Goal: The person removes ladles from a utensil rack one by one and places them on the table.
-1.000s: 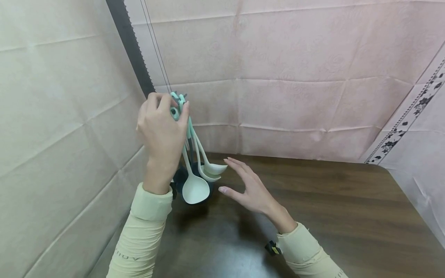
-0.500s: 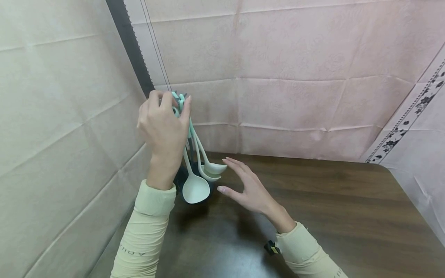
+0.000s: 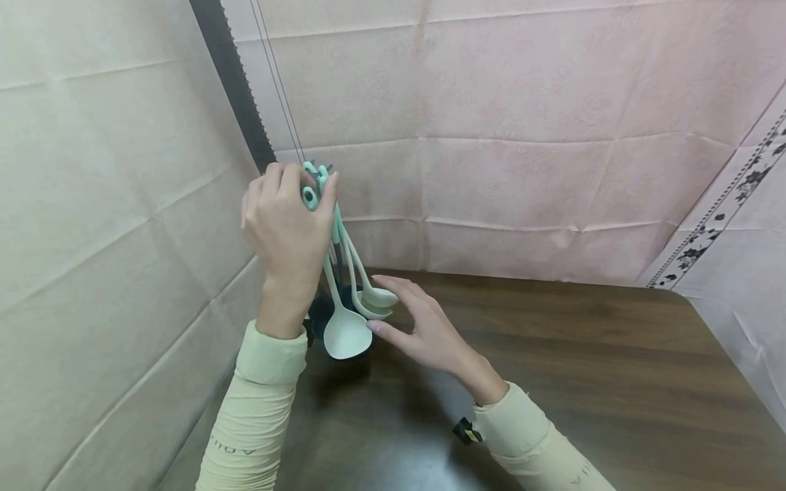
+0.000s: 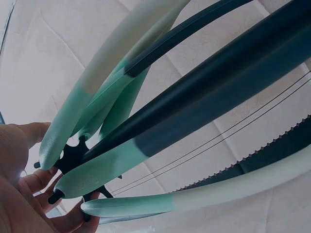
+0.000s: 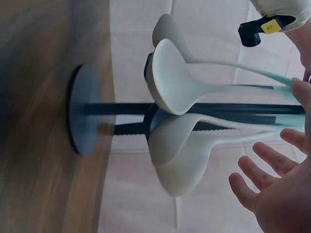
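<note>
Kitchen utensils with mint-green handle ends hang on a dark utensil stand, whose round base (image 5: 83, 116) shows in the right wrist view. My left hand (image 3: 285, 221) is at the top, with its curled thumb and fingers gripping the dark hook wheel (image 4: 74, 154) among the handle ends. A pale serving spoon (image 3: 346, 334) hangs in front, with a pale ladle (image 3: 379, 298) on its right and a dark utensil (image 3: 321, 312) partly hidden behind. Beside the pale bowls, my right hand (image 3: 424, 324) has extended fingers and a spread thumb, with thumb tip right at the front spoon's rim.
The stand is on a dark wooden table (image 3: 583, 354), close to the back left corner. Pale cloth (image 3: 491, 184) hangs behind the table, and another cloth wall (image 3: 123, 273) runs along the left, close to my left arm.
My right hand has moved left, closer to the hanging bowls. The left hand stays at the stand's top with only slight shifts, and the utensils have barely moved.
</note>
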Demonstrator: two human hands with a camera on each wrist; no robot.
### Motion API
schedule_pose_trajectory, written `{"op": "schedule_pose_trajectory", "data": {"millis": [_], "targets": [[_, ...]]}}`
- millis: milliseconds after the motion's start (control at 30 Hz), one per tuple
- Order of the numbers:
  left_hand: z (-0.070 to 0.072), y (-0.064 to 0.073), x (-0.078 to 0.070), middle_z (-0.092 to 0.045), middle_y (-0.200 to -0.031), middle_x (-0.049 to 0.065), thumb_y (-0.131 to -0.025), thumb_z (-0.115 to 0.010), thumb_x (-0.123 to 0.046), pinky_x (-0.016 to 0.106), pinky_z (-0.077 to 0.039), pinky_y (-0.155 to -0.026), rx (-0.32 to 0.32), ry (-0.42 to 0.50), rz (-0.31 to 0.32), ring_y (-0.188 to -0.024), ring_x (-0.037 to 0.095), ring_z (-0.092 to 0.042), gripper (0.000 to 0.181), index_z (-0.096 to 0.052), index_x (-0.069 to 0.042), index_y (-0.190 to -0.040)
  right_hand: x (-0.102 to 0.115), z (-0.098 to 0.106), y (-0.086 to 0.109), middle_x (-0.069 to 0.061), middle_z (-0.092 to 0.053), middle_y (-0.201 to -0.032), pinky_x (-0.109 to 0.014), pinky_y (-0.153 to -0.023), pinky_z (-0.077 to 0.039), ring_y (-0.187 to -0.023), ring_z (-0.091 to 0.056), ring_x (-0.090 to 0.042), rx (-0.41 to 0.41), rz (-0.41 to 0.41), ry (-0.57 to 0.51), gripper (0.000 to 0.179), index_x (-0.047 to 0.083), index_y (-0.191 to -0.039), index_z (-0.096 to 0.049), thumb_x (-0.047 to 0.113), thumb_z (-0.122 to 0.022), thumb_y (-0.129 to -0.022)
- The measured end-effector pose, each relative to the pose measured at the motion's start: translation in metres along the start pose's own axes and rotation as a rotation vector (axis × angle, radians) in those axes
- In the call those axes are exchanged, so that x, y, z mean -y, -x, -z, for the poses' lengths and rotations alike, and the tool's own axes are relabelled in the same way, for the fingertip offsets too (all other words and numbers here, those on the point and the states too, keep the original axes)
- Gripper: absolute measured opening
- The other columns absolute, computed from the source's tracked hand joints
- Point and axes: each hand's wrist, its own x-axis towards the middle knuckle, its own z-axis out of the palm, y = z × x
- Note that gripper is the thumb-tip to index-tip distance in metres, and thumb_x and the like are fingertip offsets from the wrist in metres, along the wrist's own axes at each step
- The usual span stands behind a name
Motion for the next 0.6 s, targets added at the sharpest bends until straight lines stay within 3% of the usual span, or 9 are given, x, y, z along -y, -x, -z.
{"op": "schedule_pose_trajectory", "data": {"millis": [233, 367, 600], "targets": [[0.000, 0.000, 0.003, -0.066, -0.095, 0.011, -0.100, -0.068, -0.048, 0.050, -0.052, -0.090, 0.000, -0.004, -0.008, -0.097, 0.037, -0.063, 0.045, -0.070, -0.004, -0.092, 0.000, -0.018, -0.013, -0.003, -0.056, -0.154, -0.049, -0.107, -0.052, -0.139, -0.056, -0.024, 0.031, -0.021, -0.080, 0.065, 0.017, -0.158, -0.049, 0.037, -0.071, -0.101], [0.000, 0.000, 0.003, -0.066, -0.093, 0.010, -0.099, -0.069, -0.049, 0.050, -0.051, -0.090, -0.002, 0.000, -0.002, -0.096, 0.038, -0.063, 0.045, -0.069, -0.005, -0.089, -0.001, -0.028, -0.015, -0.006, -0.057, -0.153, -0.054, -0.107, -0.051, -0.137, -0.057, -0.030, 0.049, -0.026, -0.124, 0.064, 0.012, -0.158, -0.049, 0.032, -0.071, -0.101], [0.000, 0.000, 0.003, -0.066, -0.092, 0.010, -0.100, -0.069, -0.048, 0.052, -0.051, -0.091, -0.006, 0.005, -0.011, -0.097, 0.038, -0.062, 0.044, -0.069, -0.004, -0.091, 0.002, -0.038, -0.023, -0.007, -0.059, -0.152, -0.048, -0.110, -0.051, -0.139, -0.055, -0.017, 0.048, -0.024, -0.165, 0.063, 0.011, -0.158, -0.048, 0.030, -0.069, -0.102]]}}
